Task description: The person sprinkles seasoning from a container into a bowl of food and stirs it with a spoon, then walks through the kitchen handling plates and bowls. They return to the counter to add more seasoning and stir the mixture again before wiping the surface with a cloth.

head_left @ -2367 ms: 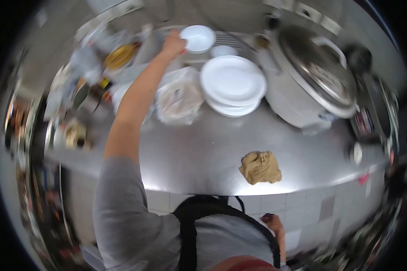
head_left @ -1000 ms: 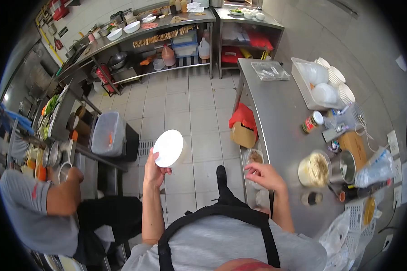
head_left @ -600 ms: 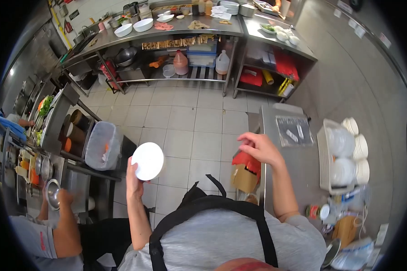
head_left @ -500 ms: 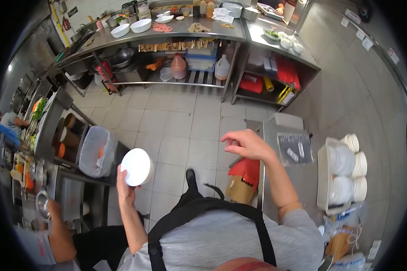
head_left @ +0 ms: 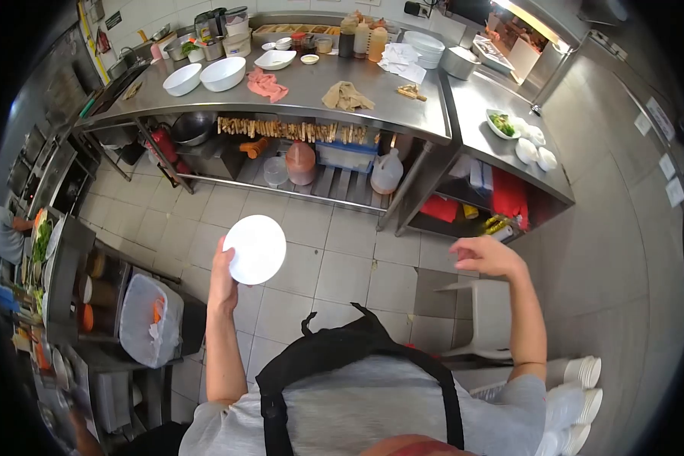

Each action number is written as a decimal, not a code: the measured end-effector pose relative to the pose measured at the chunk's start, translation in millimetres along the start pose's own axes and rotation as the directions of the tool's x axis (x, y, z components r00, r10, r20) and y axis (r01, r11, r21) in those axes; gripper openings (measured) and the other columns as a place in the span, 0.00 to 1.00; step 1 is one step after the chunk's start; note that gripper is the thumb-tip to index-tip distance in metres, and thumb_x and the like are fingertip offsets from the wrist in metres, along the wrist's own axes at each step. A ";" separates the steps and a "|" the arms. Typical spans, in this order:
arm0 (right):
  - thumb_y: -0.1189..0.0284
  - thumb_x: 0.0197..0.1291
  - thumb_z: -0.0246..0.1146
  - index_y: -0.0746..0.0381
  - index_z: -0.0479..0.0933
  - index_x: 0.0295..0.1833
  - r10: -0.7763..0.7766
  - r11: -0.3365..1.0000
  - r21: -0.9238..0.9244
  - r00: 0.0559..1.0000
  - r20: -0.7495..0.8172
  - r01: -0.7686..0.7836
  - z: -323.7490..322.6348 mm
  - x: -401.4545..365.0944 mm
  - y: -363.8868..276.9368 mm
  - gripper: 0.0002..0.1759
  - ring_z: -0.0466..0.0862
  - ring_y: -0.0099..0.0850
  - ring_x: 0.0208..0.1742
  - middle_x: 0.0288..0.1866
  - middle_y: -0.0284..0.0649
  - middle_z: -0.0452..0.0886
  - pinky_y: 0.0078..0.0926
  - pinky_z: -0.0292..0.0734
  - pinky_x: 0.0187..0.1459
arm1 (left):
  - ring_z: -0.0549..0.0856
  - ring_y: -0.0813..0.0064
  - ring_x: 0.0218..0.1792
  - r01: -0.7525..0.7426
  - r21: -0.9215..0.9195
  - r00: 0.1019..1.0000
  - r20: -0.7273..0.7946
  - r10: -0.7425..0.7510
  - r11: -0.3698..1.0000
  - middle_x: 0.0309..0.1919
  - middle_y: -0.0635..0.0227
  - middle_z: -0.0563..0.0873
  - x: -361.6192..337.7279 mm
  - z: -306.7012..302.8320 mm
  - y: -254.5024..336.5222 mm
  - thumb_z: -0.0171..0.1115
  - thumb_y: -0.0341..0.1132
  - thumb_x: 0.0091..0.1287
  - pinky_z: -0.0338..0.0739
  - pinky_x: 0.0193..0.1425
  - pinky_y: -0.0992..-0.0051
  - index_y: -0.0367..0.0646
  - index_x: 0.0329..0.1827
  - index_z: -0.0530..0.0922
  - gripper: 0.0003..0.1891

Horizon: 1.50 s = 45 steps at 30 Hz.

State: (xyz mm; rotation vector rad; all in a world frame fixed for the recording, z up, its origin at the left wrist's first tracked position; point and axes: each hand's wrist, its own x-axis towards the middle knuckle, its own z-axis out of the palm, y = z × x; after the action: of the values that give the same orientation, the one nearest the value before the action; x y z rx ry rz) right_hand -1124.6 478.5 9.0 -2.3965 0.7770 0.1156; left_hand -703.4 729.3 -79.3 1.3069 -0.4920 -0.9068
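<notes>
White bowl [head_left: 256,250] in the left hand [head_left: 224,277], right hand [head_left: 485,257] empty

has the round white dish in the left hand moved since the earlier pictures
Yes, the round white dish in the left hand has moved forward, closer to the long steel counter than before.

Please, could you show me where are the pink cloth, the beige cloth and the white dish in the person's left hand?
Pink cloth [head_left: 266,85]: head view, its middle.
White dish [head_left: 256,249]: head view, its round face.
Beige cloth [head_left: 346,96]: head view, crumpled middle.
</notes>
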 end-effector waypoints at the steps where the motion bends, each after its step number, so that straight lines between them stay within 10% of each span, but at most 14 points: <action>1: 0.64 0.54 0.64 0.62 0.75 0.48 0.051 0.996 0.079 0.999 0.009 -0.052 -14.0 5.4 23.7 0.19 0.82 0.38 0.37 0.36 0.44 0.82 0.32 0.76 0.40 | 0.77 0.70 0.49 -0.011 -0.009 1.000 -0.004 0.010 1.000 0.50 0.63 0.76 25.7 10.0 -9.3 0.48 0.42 0.62 0.73 0.45 0.72 0.42 0.64 0.64 0.27; 3: 0.67 0.56 0.63 0.61 0.75 0.49 0.134 0.961 0.239 0.990 0.035 -0.138 -47.2 28.5 79.2 0.16 0.80 0.25 0.35 0.34 0.35 0.81 0.23 0.75 0.37 | 0.69 0.67 0.61 0.032 -0.076 0.999 -0.001 -0.032 0.997 0.59 0.61 0.71 64.8 40.3 -15.2 0.50 0.42 0.61 0.60 0.65 0.71 0.39 0.66 0.62 0.29; 8: 0.69 0.57 0.63 0.62 0.76 0.47 0.218 0.908 0.385 0.972 -0.090 -0.168 -151.8 129.0 205.8 0.13 0.76 0.18 0.31 0.31 0.29 0.78 0.19 0.71 0.31 | 0.70 0.65 0.62 0.056 -0.199 0.989 -0.120 -0.081 0.978 0.61 0.60 0.70 143.4 114.0 -31.7 0.52 0.41 0.62 0.62 0.66 0.67 0.39 0.69 0.57 0.33; 16: 0.67 0.51 0.65 0.60 0.81 0.34 0.312 0.946 0.281 0.698 -0.645 -0.163 -353.0 367.4 417.1 0.08 0.77 0.21 0.27 0.24 0.33 0.79 0.23 0.73 0.32 | 0.81 0.75 0.33 0.023 0.037 0.993 -0.117 -0.018 0.999 0.41 0.63 0.78 305.0 255.2 -38.4 0.46 0.31 0.59 0.74 0.22 0.80 0.36 0.61 0.65 0.24; 23: 0.70 0.49 0.59 0.59 0.82 0.38 0.172 0.933 0.040 0.345 -0.923 -0.358 -466.5 498.1 491.3 0.11 0.82 0.42 0.43 0.38 0.46 0.84 0.36 0.75 0.48 | 0.78 0.79 0.24 -0.021 0.271 0.998 -0.051 0.036 0.962 0.35 0.63 0.78 458.6 394.9 -19.7 0.40 0.25 0.61 0.71 0.17 0.79 0.35 0.56 0.66 0.19; 32: 0.66 0.41 0.65 0.63 0.81 0.38 0.313 0.880 0.011 0.561 -0.766 -0.475 -502.2 575.6 553.2 0.17 0.81 0.45 0.48 0.44 0.51 0.82 0.36 0.74 0.52 | 0.82 0.70 0.25 0.200 0.427 0.980 -0.094 -0.177 0.882 0.35 0.56 0.79 576.3 431.6 -27.2 0.43 0.27 0.64 0.76 0.24 0.74 0.35 0.53 0.65 0.15; 33: 0.65 0.40 0.66 0.63 0.81 0.37 0.335 0.876 0.017 0.583 -0.740 -0.482 -504.1 574.0 552.9 0.17 0.81 0.45 0.48 0.45 0.51 0.82 0.36 0.74 0.51 | 0.83 0.66 0.28 0.254 0.460 0.967 -0.097 -0.237 0.851 0.36 0.55 0.79 581.1 434.5 -21.5 0.44 0.28 0.64 0.78 0.27 0.72 0.34 0.53 0.66 0.15; 34: 0.64 0.40 0.67 0.63 0.81 0.37 0.358 0.872 0.023 0.603 -0.713 -0.490 -503.4 576.9 554.7 0.18 0.81 0.45 0.47 0.46 0.51 0.81 0.36 0.75 0.50 | 0.82 0.62 0.31 0.003 0.737 0.992 -0.088 0.091 0.676 0.37 0.53 0.79 594.1 432.2 -24.5 0.47 0.29 0.64 0.78 0.31 0.69 0.34 0.53 0.66 0.15; 36: 0.66 0.42 0.63 0.60 0.81 0.30 0.312 0.886 0.017 0.569 -0.761 -0.463 -501.3 589.3 574.4 0.10 0.82 0.43 0.42 0.37 0.50 0.83 0.36 0.76 0.46 | 0.81 0.54 0.38 -0.275 0.960 0.776 0.254 0.578 -0.052 0.39 0.49 0.78 630.5 426.6 -31.7 0.53 0.32 0.64 0.77 0.40 0.64 0.34 0.54 0.68 0.17; 39: 0.70 0.43 0.58 0.57 0.81 0.26 0.289 0.902 0.026 0.558 -0.778 -0.430 -501.7 596.0 592.8 0.07 0.83 0.42 0.37 0.28 0.47 0.82 0.34 0.76 0.43 | 0.79 0.53 0.43 -0.568 0.804 0.647 0.306 0.698 0.174 0.38 0.54 0.78 675.3 523.4 43.8 0.60 0.33 0.59 0.74 0.44 0.62 0.36 0.50 0.74 0.17; 43: 0.72 0.42 0.58 0.58 0.81 0.29 0.337 0.914 0.112 0.573 -0.747 -0.391 -503.3 591.0 588.7 0.08 0.83 0.42 0.37 0.31 0.47 0.83 0.33 0.75 0.42 | 0.85 0.65 0.34 -0.262 0.632 0.962 0.231 0.146 0.729 0.30 0.56 0.85 791.8 626.5 61.6 0.67 0.42 0.54 0.77 0.42 0.70 0.35 0.33 0.81 0.16; 45: 0.68 0.42 0.63 0.60 0.81 0.31 0.268 0.932 0.063 0.564 -0.781 -0.356 -504.3 589.5 586.8 0.10 0.83 0.43 0.40 0.33 0.48 0.83 0.35 0.75 0.44 | 0.85 0.63 0.33 -0.260 0.761 0.957 0.120 0.265 0.594 0.29 0.56 0.86 817.8 643.1 54.2 0.69 0.44 0.51 0.78 0.42 0.69 0.36 0.30 0.82 0.17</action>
State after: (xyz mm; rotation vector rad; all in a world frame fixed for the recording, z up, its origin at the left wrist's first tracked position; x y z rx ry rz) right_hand -1016.5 -486.8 -43.3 -2.3257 1.6319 -0.8448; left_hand -703.4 -310.8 -21.1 1.9452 -1.1315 -0.4176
